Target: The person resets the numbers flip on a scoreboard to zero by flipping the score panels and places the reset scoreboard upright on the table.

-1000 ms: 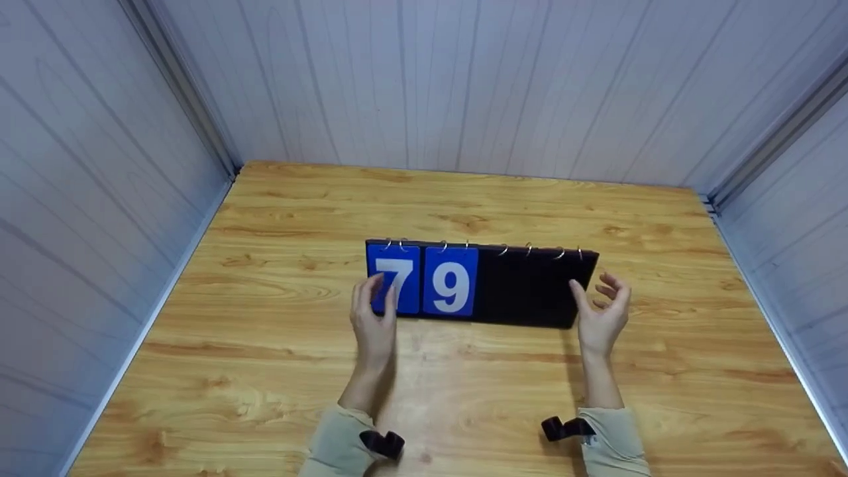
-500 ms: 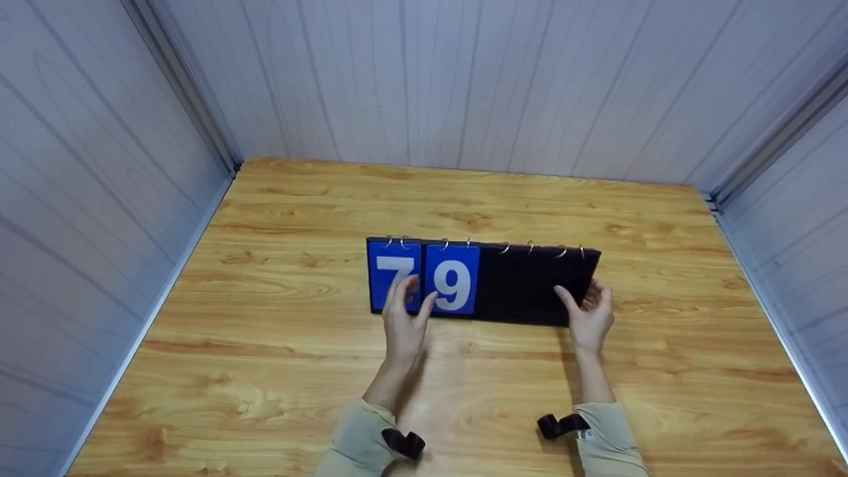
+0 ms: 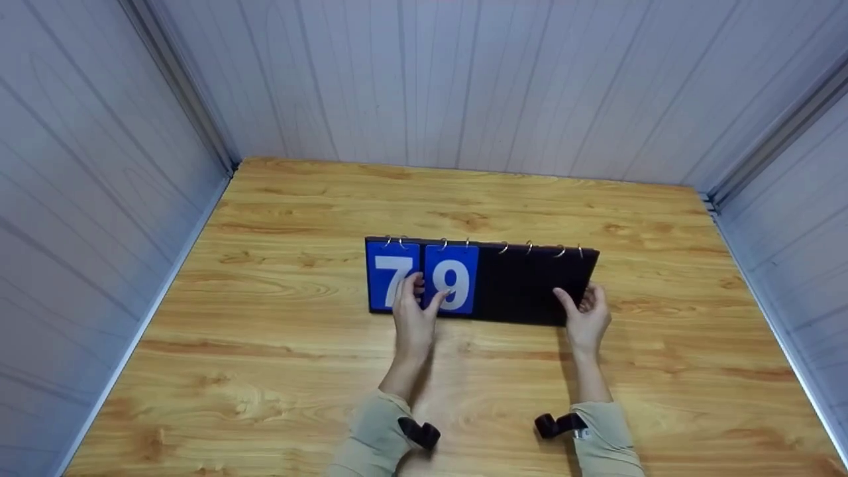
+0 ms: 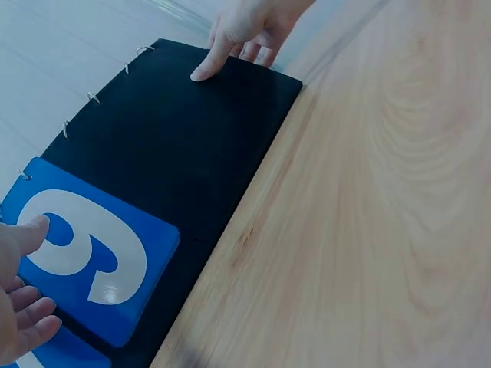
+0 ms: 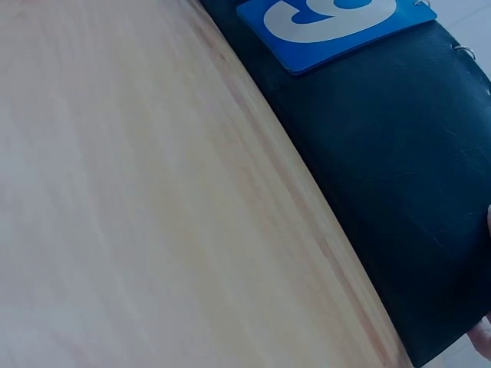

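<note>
A black flip scoreboard (image 3: 523, 285) stands tilted back on the wooden table, metal rings along its top edge. On its left half hang two blue number cards, a 7 card (image 3: 382, 288) and a 9 card (image 3: 458, 255); the right half shows only black backing. My right hand (image 3: 586, 326) grips the board's right edge, thumb on the front and fingers behind. In front of the cards is my left hand (image 3: 415, 326), holding nothing, its thumb overlapping the 9 card and its relaxed fingers by the gap between the two cards. The right wrist view catches only bits of the right hand.
The wooden table (image 3: 265, 371) reaches back to a pale panelled wall (image 3: 430, 86). Further panels close in the left and right sides. Each sleeve carries a black strap, the left one (image 3: 419, 434) and the right one (image 3: 560, 425).
My left hand has moved right, from over the 7 card to between the cards. My right hand has come in from beside the board and taken hold of its right edge.
</note>
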### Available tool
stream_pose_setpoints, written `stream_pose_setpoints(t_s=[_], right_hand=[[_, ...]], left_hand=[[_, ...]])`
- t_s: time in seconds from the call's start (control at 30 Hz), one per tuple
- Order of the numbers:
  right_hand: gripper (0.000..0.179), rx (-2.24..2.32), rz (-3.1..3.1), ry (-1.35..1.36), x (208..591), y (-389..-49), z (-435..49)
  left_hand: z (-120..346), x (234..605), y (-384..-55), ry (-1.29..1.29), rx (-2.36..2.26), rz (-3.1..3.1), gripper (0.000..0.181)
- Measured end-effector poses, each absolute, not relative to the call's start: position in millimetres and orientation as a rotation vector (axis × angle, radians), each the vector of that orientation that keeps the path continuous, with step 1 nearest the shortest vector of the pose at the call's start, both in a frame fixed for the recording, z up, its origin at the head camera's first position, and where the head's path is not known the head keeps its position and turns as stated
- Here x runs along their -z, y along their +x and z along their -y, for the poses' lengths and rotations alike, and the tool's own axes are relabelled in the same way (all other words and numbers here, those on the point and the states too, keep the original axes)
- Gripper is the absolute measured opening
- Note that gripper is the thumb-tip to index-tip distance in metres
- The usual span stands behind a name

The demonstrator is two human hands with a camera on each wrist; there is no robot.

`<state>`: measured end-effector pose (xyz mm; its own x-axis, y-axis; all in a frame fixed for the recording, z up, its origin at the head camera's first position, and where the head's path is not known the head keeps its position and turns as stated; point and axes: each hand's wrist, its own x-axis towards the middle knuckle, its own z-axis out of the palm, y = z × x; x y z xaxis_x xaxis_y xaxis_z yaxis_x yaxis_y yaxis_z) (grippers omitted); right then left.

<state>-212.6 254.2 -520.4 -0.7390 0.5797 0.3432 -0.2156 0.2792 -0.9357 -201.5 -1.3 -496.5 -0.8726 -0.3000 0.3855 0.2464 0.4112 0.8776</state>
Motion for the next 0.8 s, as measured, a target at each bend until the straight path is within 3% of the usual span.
stream_pose_setpoints(t_s=[0.37, 0.8], right_hand=[[0.034, -1.516, 1.869, -0.313, 520.4, -210.8, -253.8], [0.036, -1.537, 1.867, -0.305, 520.2, -210.4, -253.2]], left_hand=[[-2.1, 495.6, -210.4, 0.100, 1.218, 2.239, 0.034], [10.5, 479.0, -213.0, 0.151, 1.352, 2.286, 0.024]])
